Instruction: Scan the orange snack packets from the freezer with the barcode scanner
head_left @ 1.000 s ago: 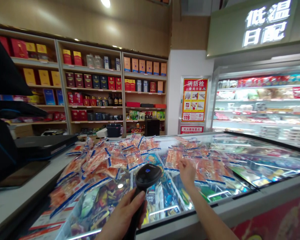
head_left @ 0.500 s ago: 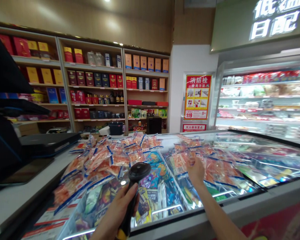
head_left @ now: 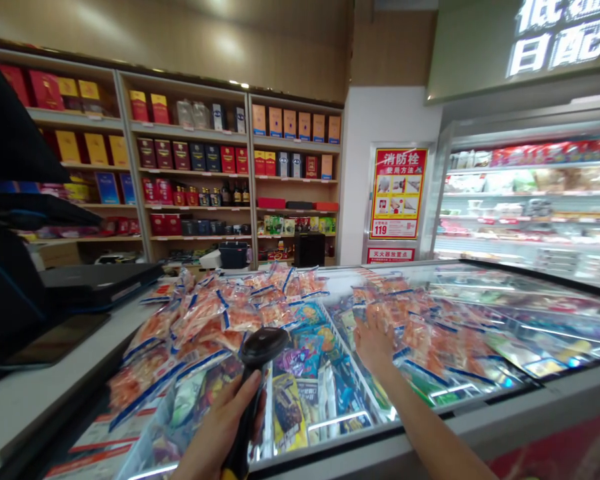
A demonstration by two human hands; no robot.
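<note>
My left hand (head_left: 223,415) is wrapped around the handle of a black barcode scanner (head_left: 264,345), whose head is above the glass freezer top. My right hand (head_left: 375,345) reaches out with its fingers stretched, at the near left edge of a spread of clear, blue-edged packets (head_left: 433,341) with orange-pink contents. It holds nothing that I can see; whether its fingertips touch a packet I cannot tell. A larger heap of the same packets (head_left: 205,313) lies to the left, beyond the scanner.
Under the freezer glass, colourful bags (head_left: 307,360) lie in white wire baskets. A counter (head_left: 40,393) with a dark checkout machine (head_left: 100,283) stands at left. Shelves of boxed goods (head_left: 195,157) line the back wall. A lit refrigerated cabinet (head_left: 530,193) is at right.
My right hand has shifted slightly left; its fingers, curled at a packet before, are now extended. The packets near it have moved right. The scanner has shifted slightly left in view.
</note>
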